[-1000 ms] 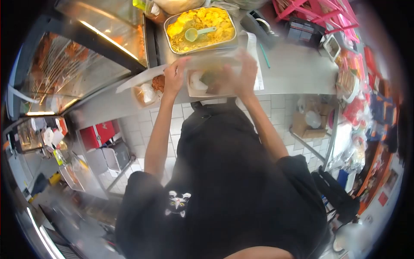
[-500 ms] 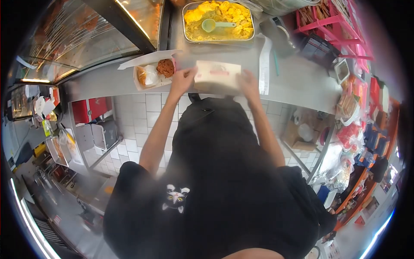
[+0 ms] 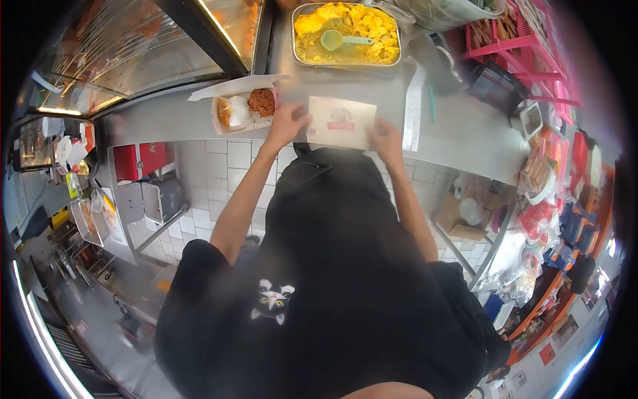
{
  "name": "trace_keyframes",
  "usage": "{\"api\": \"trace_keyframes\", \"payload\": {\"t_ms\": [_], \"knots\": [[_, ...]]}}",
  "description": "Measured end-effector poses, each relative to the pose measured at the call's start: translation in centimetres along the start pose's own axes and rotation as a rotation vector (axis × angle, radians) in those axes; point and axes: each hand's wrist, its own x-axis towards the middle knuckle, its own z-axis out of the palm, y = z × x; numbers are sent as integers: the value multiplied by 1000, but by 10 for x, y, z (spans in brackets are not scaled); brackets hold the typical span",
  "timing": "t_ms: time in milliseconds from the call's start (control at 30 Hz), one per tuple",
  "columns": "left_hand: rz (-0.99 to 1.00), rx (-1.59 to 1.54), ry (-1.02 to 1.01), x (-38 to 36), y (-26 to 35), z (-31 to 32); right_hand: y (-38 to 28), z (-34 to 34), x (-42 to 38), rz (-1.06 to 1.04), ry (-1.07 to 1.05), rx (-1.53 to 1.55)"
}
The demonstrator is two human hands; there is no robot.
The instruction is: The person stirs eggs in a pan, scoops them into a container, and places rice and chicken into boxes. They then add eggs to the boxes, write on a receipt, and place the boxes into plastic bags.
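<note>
A pale cardboard food box (image 3: 341,122) with a red printed logo on its lid is at the front edge of the steel counter, its lid down. My left hand (image 3: 288,125) holds its left side, with fingers curled. On the opposite side, my right hand (image 3: 386,139) grips the right edge. Just left of my left hand stands an open food box (image 3: 216,114), its lid folded back. Inside it are a browned piece of fried food (image 3: 262,102), a white bag (image 3: 239,113) and an orange-brown item.
A metal tray (image 3: 345,65) of yellow food with a pale green scoop (image 3: 332,40) stands at the back. A paper strip (image 3: 413,106) and a green straw-like stick (image 3: 432,104) lie to the right. Pink baskets (image 3: 512,46) are at the far right, a lit glass case (image 3: 133,53) at left.
The lid of the held box now faces me more fully, with its logo clear. My hands stay at its two sides. The whole view has shifted slightly.
</note>
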Motion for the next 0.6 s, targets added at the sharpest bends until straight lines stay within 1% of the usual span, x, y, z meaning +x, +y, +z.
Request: {"api": "trace_keyframes", "payload": {"t_ms": [33,67,100,133,167,233,267,300,367,400,500,600], "knots": [[196,184,165,-2,12,-2,1,-2,2,-55,49,-133],[200,183,167,0,25,-7,-13,-8,2,-58,52,-134],[430,423,43,3,37,-14,-27,-16,5,-388,-20,-287],[536,547,-25,6,45,-17,-37,-22,6,-717,-96,-439],[650,660,-86,9,52,-21,-38,-22,11,-716,-102,-439],[589,526,-431,27,55,-24,-39,-20,28,-777,-424,-570],[524,528,-536,34,56,-24,-41,-20,35,-770,-469,-641],[530,533,-529,34,56,-22,-41,-20,38,-776,-462,-645],[635,708,-425,20,57,-15,-42,-19,34,-833,-467,-739],[668,713,-417,20,58,-15,-42,-19,30,-853,-432,-763],[618,778,-456,20,62,-9,-35,-21,30,-875,-415,-720],[622,704,-414,21,52,-3,-27,-14,37,-838,-418,-743]]}}
